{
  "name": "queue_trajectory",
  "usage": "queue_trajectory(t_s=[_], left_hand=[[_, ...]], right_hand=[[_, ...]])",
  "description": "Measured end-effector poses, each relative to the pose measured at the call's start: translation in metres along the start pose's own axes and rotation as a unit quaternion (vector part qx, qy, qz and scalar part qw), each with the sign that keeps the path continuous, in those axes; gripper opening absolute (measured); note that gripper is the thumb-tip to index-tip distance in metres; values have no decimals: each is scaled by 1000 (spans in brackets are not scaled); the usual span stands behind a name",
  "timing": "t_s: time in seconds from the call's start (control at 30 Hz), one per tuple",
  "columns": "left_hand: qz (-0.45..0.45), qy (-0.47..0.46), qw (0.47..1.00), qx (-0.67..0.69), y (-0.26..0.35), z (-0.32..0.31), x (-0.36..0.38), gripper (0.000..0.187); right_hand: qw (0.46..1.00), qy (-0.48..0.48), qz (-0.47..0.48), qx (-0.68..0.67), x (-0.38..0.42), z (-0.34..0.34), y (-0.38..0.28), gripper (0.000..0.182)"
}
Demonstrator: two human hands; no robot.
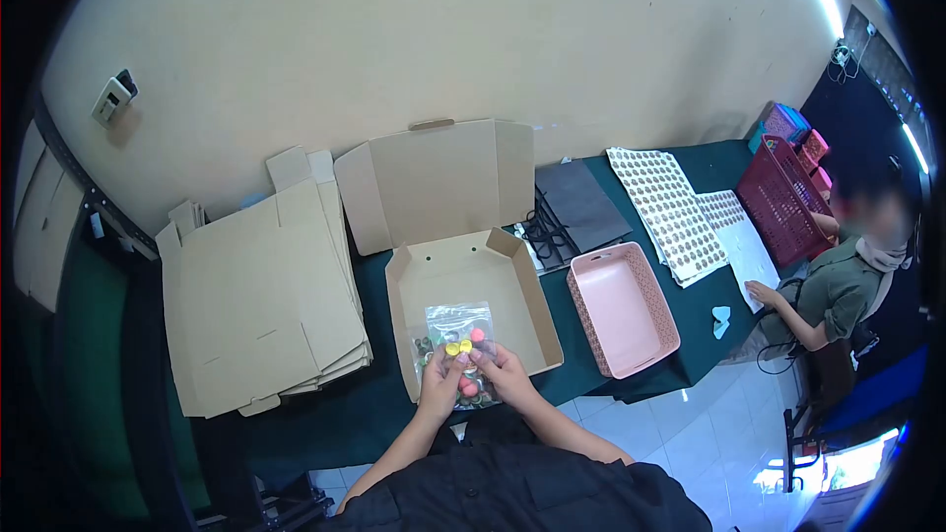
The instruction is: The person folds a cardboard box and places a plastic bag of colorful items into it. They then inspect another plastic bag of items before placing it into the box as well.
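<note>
A clear zip bag [458, 320] with small round pieces in yellow, pink and dark green is in front of me, over the front part of an open cardboard box [463, 281]. My left hand [440, 392] is closed on the bag's left side, its thumb beside the yellow pieces. On the other side my right hand [505, 377] grips the bag too, thumb pointing in toward the middle. More dark green pieces [422, 345] show at the left, by the box's side wall. The box lid stands up against the wall behind.
Flattened cardboard boxes [261, 305] are stacked at the left. To the right are a pink basket [624, 310], black bags [581, 207], sticker sheets [670, 212] and a maroon basket [783, 197]. At the far right, a person [833, 286] sits with one hand on a sheet.
</note>
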State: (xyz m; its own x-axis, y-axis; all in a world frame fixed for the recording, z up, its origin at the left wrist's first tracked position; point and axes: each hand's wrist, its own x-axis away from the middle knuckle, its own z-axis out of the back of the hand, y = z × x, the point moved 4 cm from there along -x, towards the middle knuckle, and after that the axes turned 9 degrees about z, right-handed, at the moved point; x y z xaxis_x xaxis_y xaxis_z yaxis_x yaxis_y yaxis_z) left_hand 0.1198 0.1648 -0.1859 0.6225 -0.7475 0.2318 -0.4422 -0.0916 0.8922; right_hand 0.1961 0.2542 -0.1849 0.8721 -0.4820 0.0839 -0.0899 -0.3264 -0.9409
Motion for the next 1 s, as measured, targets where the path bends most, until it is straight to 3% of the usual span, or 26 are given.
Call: queue_trajectory(t_s=[0.1,0.3,0.4,0.5,0.7,0.8,0.87,1.0], left_hand=[[-13,23,999,-47,-1,2,2,25],[25,46,999,-12,-4,8,1,29],[12,59,996,-67,-6,11,-1,34],[-9,70,991,-110,-1,10,3,33],[-12,40,998,-38,5,5,6,35],[17,55,998,-8,2,11,4,38],[16,52,998,-13,4,8,5,38],[-19,47,997,-58,10,-1,9,36]], right_hand=[[1000,-15,16,-8,-3,1,4,30],[997,-1,20,-69,-7,-3,0,33],[998,3,-17,-66,-4,-9,-7,33],[999,-1,37,9,-4,-9,-10,31],[997,-36,-15,-68,-6,-6,2,32],[989,41,1,-141,-3,-13,-9,34],[1000,14,-12,1,3,-18,-22,34],[998,-37,-47,13,0,-9,-6,35]])
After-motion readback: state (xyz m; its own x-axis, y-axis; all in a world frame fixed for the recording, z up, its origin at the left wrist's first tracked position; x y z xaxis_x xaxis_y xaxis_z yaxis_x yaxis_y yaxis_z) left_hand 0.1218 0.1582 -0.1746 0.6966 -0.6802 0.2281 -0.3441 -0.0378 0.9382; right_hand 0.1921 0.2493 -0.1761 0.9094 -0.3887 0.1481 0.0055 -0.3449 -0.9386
